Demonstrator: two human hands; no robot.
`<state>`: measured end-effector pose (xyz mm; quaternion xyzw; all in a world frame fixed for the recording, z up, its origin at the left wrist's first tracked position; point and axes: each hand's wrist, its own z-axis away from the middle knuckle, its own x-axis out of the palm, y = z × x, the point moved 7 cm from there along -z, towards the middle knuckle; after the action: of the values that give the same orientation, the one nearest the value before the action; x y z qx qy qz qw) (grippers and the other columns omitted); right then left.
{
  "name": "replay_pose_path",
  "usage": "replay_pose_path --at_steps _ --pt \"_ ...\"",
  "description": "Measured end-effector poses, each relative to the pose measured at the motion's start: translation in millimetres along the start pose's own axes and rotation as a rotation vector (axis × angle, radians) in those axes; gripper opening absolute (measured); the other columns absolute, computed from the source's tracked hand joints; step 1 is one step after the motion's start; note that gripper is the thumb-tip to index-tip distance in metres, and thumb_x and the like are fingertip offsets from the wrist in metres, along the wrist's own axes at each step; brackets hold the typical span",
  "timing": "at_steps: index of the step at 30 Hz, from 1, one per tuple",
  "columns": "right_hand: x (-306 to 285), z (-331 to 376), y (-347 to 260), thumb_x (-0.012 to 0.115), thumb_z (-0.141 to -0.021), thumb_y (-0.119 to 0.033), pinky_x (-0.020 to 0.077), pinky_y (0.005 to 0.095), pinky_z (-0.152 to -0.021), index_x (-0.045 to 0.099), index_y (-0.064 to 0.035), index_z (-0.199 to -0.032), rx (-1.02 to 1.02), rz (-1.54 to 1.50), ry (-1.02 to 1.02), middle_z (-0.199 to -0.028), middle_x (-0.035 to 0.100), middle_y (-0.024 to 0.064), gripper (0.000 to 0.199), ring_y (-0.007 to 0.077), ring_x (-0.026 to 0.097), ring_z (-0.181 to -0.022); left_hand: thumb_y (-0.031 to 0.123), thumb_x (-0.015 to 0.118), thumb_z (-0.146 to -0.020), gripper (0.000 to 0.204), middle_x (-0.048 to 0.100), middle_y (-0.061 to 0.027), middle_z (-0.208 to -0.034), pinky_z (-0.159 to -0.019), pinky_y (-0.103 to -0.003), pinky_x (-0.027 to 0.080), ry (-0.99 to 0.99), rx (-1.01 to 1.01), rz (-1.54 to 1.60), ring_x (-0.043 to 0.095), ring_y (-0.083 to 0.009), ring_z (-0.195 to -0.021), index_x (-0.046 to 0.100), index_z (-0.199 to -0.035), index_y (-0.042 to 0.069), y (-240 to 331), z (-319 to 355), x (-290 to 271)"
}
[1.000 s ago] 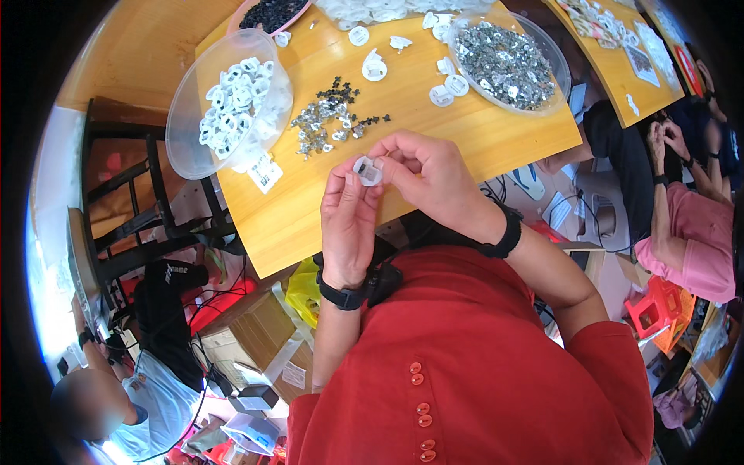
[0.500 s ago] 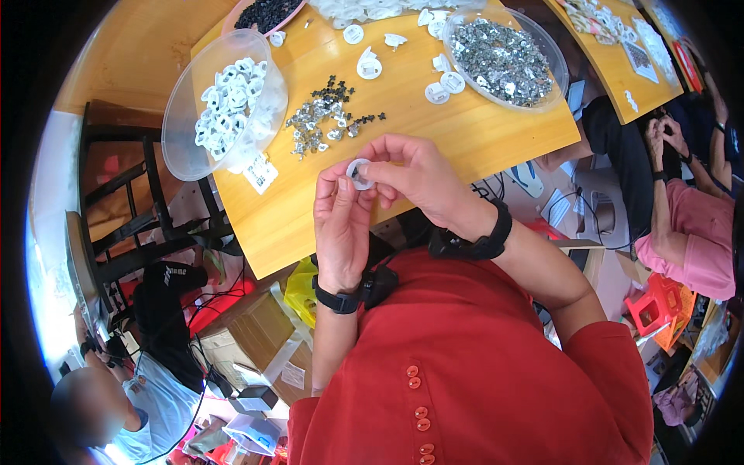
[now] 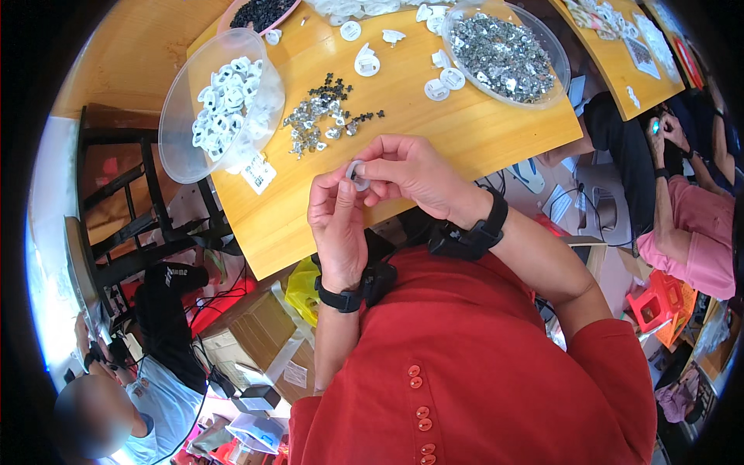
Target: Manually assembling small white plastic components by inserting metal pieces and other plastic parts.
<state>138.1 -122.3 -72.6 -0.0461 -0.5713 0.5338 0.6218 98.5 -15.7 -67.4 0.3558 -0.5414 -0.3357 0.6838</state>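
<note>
Between my two hands, just over the near edge of the yellow table [image 3: 449, 167], is a small round white plastic part [image 3: 357, 175]. My left hand [image 3: 338, 221] pinches it from the left with thumb and fingers. From the right, my right hand [image 3: 415, 174] grips the same part, its thumb pressed on the face. Fingers hide much of the part. Beyond my hands lie a pile of small shiny metal pieces [image 3: 304, 124] and several small black cross-shaped pieces [image 3: 332, 87]. Loose white round parts [image 3: 366, 62] lie farther back.
A clear bowl of white parts [image 3: 227, 105] stands at the left; a clear tub of metal pieces [image 3: 504, 62] is at the back right. A pink bowl of black pieces [image 3: 260, 12] sits at the far left. Other people sit left and right, one in a pink shirt [image 3: 694, 232].
The white part has tilted more edge-on between my fingers. My left hand has shifted slightly left. Both hands keep their grip.
</note>
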Motion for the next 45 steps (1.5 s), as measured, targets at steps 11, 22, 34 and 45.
replay_pose_path --at_steps 11,22,34,45 --pt "12.4 4.7 -7.9 0.065 -0.085 -0.009 0.0468 0.0207 -0.058 0.059 0.0016 -0.098 -0.117 0.051 0.033 -0.078 0.059 0.0018 0.018 0.0074 0.055 -0.063 0.021 0.052 -0.095 0.024 0.059 -0.0063 -0.101 -0.072 -0.026 0.044 -0.032 -0.069 0.118 0.053 -0.0133 -0.079 0.054 -0.111 0.004 0.4 -3.6 2.3" --pt "14.2 2.1 -2.2 0.066 -0.082 -0.005 0.0451 0.0204 -0.058 0.059 0.0012 -0.097 -0.124 -0.036 0.051 -0.079 0.059 0.002 0.018 0.0074 0.054 -0.064 0.021 0.053 -0.094 0.024 0.058 -0.0069 -0.105 -0.075 -0.027 0.044 -0.033 -0.058 0.13 0.053 -0.0141 -0.084 0.053 -0.113 0.006 -1.3 -2.8 -2.8" --pt "11.9 0.4 4.0 0.066 -0.082 -0.006 0.0456 0.0207 -0.06 0.06 0.0002 -0.099 -0.123 -0.087 0.053 -0.08 0.059 0.0016 0.019 0.0073 0.054 -0.068 0.02 0.053 -0.094 0.021 0.058 -0.0068 -0.108 -0.077 -0.029 0.044 -0.055 -0.031 0.126 0.053 -0.0148 -0.087 0.054 -0.111 0.007 -0.8 -3.2 -3.2" --pt "7.5 1.9 7.9 0.064 -0.085 -0.01 0.0484 0.0227 -0.068 0.058 -0.003 -0.104 -0.037 -0.073 -0.027 -0.087 0.059 0.0009 0.021 0.0074 0.055 -0.075 0.021 0.054 -0.094 0.022 0.058 -0.006 -0.106 -0.074 -0.028 0.042 -0.065 -0.056 0.114 0.052 -0.0143 -0.084 0.054 -0.111 0.008 -5.5 -2.8 -5.5"
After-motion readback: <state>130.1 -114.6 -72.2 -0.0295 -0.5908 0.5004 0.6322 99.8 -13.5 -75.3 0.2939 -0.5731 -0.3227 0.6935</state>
